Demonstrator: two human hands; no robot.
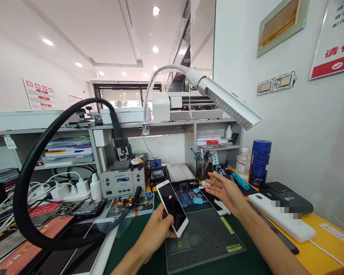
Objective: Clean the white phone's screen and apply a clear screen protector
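My left hand [157, 228] is wrapped round a white-framed smartphone [176, 214] with a dark screen, tilted above a grey perforated work mat [209, 233]. My right hand [225, 191] is raised beyond the mat's far right corner, its fingers stretched out and apart. A thin dark line shows by those fingertips, and I cannot tell what it is. Below this hand lies another white-edged phone [213, 200], partly covered by the fingers. Just behind the hand stands a holder with several tools [203, 164].
A thick black hose [20, 191] loops across the left, by a grey soldering station [117, 183]. A tray of circuit parts [145, 204] sits left of the mat. On the right are a white power strip [281, 215], a blue can [259, 162] and a clear bottle [242, 162]. A lamp [229, 97] hangs overhead.
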